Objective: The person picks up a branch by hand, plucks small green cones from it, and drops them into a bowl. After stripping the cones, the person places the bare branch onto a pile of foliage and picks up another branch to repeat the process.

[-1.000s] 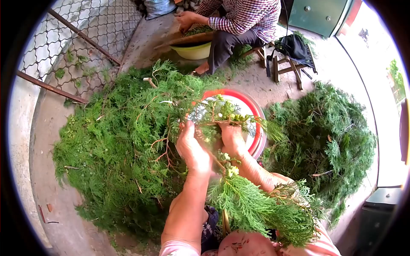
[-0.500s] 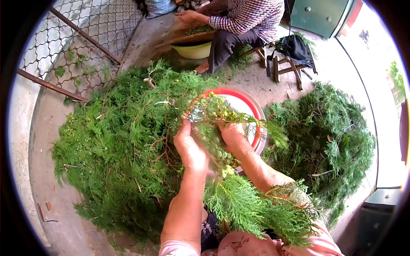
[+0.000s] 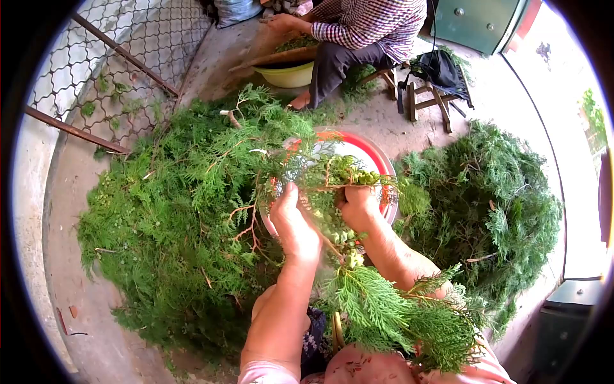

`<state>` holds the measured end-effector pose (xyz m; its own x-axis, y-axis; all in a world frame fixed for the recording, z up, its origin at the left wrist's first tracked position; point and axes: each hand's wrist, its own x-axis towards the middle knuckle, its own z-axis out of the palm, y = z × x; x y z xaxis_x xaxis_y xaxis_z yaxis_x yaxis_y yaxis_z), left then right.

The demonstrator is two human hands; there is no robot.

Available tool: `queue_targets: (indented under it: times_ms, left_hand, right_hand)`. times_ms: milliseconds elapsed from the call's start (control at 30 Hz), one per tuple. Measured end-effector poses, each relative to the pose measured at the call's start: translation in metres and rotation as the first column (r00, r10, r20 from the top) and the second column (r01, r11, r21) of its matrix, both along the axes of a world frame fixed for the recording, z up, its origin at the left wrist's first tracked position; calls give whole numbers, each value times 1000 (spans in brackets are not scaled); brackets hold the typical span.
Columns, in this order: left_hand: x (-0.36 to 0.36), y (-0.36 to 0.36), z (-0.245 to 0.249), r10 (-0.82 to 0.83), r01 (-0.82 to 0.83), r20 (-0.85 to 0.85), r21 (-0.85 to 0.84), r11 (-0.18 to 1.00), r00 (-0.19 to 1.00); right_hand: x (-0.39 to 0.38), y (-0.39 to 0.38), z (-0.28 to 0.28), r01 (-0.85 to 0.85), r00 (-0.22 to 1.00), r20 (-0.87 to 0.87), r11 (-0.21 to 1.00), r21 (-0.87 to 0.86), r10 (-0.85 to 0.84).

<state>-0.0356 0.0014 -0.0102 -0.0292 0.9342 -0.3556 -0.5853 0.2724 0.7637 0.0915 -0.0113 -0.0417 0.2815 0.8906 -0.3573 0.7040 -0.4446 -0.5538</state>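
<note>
Your left hand [image 3: 293, 224] holds a leafy green branch [image 3: 374, 301] bearing pale cones, and your right hand [image 3: 359, 208] is at its cone cluster, above a red-rimmed basin [image 3: 387, 168]. Cut greenery [image 3: 173, 237] lies heaped to the left; another pile [image 3: 480, 217] sits right.

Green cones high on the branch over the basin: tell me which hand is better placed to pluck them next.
Probably the right hand: its curled fingers meet the branch just below the green cones, while the left hand sits farther off, to their left.
</note>
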Motion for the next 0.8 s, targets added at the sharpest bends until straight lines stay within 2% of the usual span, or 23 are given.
queue_targets:
  times_ms: [67,133,200,267,433,600,767,800]
  left_hand:
    - [0,-2,2,0,-1,-33,-7,1000,999]
    - [-4,0,5,-2,2,2,-6,1000,1000]
    - [-6,4,11,17,-17,33,4,1000,999]
    - [-9,11,16,4,-2,42,-37,999,999]
    - [-14,15,15,-1,7,122,-48,999,993]
    - [-16,23,8,18,-6,152,-75,997,988]
    - [-25,28,-5,-56,61,162,-28,998,985]
    - [-22,29,-7,-30,29,116,12,1000,993]
  right_hand:
    - [8,1,-8,46,997,-69,999,20,-45]
    - [15,4,-14,161,967,-217,982,100,-137]
    - [19,5,-24,311,892,-398,929,200,-213]
    - [18,2,-35,407,815,-543,867,287,-203]
    - [-6,-6,-54,343,700,-691,765,546,180]
    - [-19,0,-20,255,510,-842,904,343,175]
    - [-24,2,-6,210,446,-880,937,280,163]
    - [-24,3,-4,206,433,-885,938,279,169]
